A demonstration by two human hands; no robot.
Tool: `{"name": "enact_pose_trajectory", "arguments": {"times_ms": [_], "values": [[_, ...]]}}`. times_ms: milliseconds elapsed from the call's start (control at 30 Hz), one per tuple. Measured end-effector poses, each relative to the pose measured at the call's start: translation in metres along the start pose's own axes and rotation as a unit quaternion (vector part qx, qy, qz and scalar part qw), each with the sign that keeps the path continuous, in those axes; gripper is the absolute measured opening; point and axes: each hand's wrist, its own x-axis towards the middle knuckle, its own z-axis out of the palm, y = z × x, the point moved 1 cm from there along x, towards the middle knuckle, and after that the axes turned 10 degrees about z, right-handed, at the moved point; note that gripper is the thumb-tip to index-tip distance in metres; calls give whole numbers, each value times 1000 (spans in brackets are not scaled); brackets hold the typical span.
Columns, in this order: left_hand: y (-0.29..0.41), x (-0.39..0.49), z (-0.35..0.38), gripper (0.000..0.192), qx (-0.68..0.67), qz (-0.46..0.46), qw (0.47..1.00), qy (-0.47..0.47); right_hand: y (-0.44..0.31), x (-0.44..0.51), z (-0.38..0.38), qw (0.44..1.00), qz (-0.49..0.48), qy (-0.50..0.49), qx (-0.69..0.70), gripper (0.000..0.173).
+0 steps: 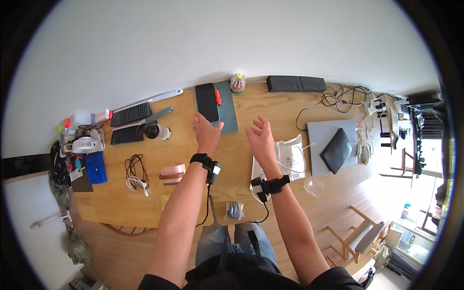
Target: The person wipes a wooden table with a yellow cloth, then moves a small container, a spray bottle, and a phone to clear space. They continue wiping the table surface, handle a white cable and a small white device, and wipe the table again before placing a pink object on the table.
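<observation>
My left hand (206, 134) is at the near end of a black smartphone (207, 101), thumb spread to the right over a dark green mat (228, 108). Its fingers are apart and grip nothing; whether a fingertip touches the phone I cannot tell. A small red-handled tool (218, 97) lies along the phone's right side. My right hand (261, 141) hovers over the wooden table (253, 105), fingers loosely bent and holding nothing. Just beyond its wrist is a white printed bag (291, 159) with a white cable across it. Both wrists wear black straps with small wired modules.
Two brushes (130, 114), a dark-capped bottle (156, 131) and a pink box (173, 172) stand left. A screwdriver bit set (237, 83) is by the wall. Rightward are a grey laptop (315, 134) under a black pouch (337, 150), and tangled cables (342, 99).
</observation>
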Motion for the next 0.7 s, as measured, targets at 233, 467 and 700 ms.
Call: {"name": "enact_pose_trajectory", "arguments": {"times_ms": [233, 467, 700], "values": [[-15, -73, -15, 77, -66, 45, 997, -19, 38, -72, -8, 997, -12, -64, -36, 51], [-44, -169, -58, 43, -194, 105, 975, 11, 76, -131, 9, 991, 9, -115, -61, 46], [-112, -212, -126, 29, -131, 122, 966, 187, 89, -174, 64, 961, -97, -209, -153, 40]]}}
